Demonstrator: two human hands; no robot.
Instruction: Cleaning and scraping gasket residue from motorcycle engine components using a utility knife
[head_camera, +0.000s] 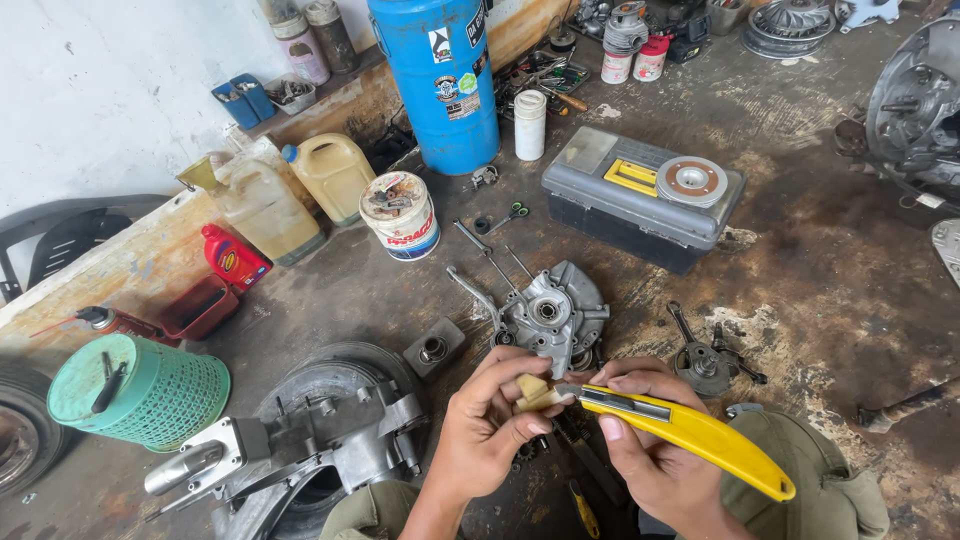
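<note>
View from the head camera, looking down at a stained workshop floor.

Left hand: fingers pinch a small pale block between thumb and fingertips, held above the floor in front of the knees. Right hand: clenched around the yellow knife, thumb along the top of the handle. The blade tip touches the block's right edge, so the block sits between the two hands, at the bottom centre of the view.

Just beyond the hands lies a grey metal casing, with thin rods beside it on the left. To its right, near the right hand, lies a small dark gear part. A square block with a round bore lies left of the casing.

Lower left: an engine housing resting on a tyre, beside a green basket. Farther back stand a white tub, two pale jugs, a red bottle, a blue drum and a white canister. A grey toolbox with a round disc on its lid lies to the right of the drum, well apart from the hands.
</note>
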